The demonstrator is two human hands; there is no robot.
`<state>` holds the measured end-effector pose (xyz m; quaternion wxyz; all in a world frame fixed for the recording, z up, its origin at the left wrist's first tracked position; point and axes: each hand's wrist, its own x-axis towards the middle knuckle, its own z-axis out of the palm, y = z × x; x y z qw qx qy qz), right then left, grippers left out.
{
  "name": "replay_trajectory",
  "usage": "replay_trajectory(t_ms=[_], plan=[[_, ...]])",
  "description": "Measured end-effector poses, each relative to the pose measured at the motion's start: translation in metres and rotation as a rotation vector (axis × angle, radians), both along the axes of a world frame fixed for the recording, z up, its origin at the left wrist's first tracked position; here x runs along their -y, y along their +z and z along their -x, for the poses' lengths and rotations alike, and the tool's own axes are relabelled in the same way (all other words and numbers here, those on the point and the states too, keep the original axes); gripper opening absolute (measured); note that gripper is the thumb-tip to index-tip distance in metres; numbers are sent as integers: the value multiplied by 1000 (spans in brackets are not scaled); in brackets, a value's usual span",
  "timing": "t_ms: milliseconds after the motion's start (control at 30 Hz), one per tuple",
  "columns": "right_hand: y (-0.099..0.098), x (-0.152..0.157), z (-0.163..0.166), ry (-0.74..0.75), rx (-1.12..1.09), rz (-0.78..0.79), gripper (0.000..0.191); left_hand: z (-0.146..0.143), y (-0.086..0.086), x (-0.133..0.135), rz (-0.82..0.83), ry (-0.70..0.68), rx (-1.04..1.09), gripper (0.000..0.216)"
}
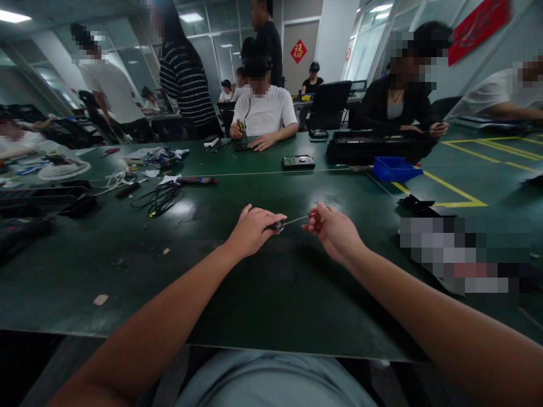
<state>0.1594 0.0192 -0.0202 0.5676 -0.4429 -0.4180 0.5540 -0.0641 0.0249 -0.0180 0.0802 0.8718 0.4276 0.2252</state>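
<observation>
Head view: my left grip (252, 229) is closed around a small dark part (278, 225), its shiny round end turned toward my right, and my right grip (335, 232) is closed on what looks like a slim, red-handled screwdriver (298, 219). The part sits at the middle of my reach over the desk (275, 316); I cannot tell whether its underside rests on the surface. The shaft slants gently down across the gap to that shiny end, but whether the tip is seated or only lies against it is too small to make out. To do this well, I would check the seat first, then bring the shaft square to the face it meets, since a slant invites slipping. One of my left digits lies over the part close to the tip, so I should press lightly and aim the force away from skin. Bracing the left grip on the desk would steady the part, and any turning is best done with my right fingers rather than the wrist. The flat circuit-board unit (298, 162) lies well beyond, with the blue tray (394, 168) off to its right.
</observation>
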Motion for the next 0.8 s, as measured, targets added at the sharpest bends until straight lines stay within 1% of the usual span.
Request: replay_trajectory(t_ms=[167,400,667,800], plan=[[0,0,-1,-69,50,-52,21,1,-3,-2,55,22,-48,40],[-3,5,3,-61,221,-214,26,0,-1,1,70,34,-71,40],[4,14,3,-79,519,-396,25,0,-2,2,75,27,-88,41],[6,19,4,-91,618,-464,22,0,-4,1,80,26,-89,41]])
